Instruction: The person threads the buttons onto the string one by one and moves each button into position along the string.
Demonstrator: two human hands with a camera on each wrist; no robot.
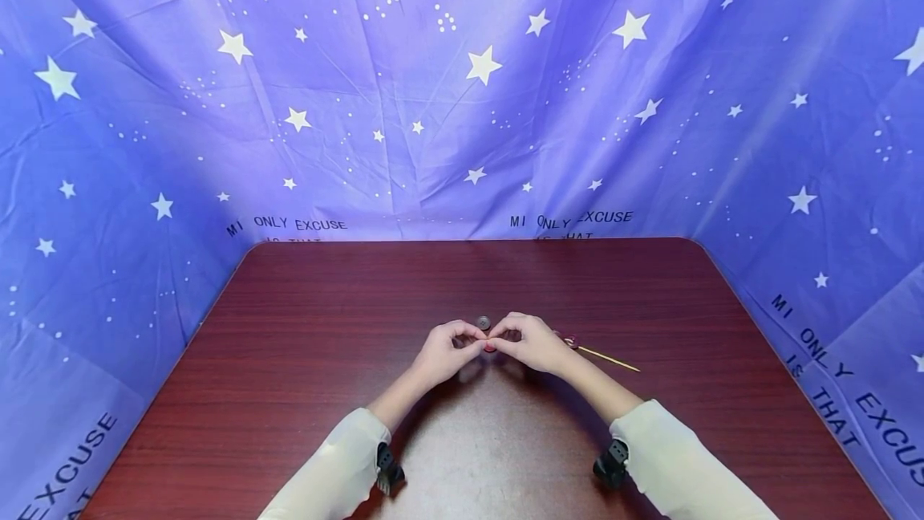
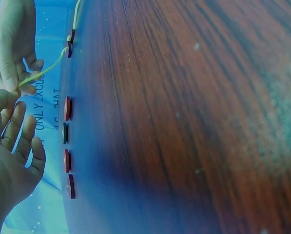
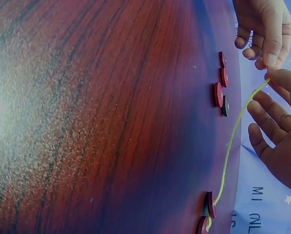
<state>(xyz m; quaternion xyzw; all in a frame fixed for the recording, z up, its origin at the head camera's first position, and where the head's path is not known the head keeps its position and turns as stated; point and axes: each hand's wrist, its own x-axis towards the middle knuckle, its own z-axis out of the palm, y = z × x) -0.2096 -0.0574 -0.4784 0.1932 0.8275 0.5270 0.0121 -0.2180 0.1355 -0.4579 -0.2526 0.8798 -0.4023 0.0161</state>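
The left hand [image 1: 445,353] has its thumb and forefinger pinched together on the end of the cord [image 1: 609,358]; the other fingers are loosely spread. Between the two hands the fingertips meet, so the exact cord tip is hidden. Just beyond this grip, on the table [image 1: 303,303], lies a grey button [image 1: 484,322], and a red button [image 1: 490,347] shows just below the fingertips. The wrist views show four loose buttons there, red and dark. The right hand [image 1: 536,345] also pinches the cord, closed between thumb and forefinger. From this pinch the cord goes down rightward to two strung buttons [image 3: 210,204], near the right hand, and its yellow tail lies farther right of the grip.
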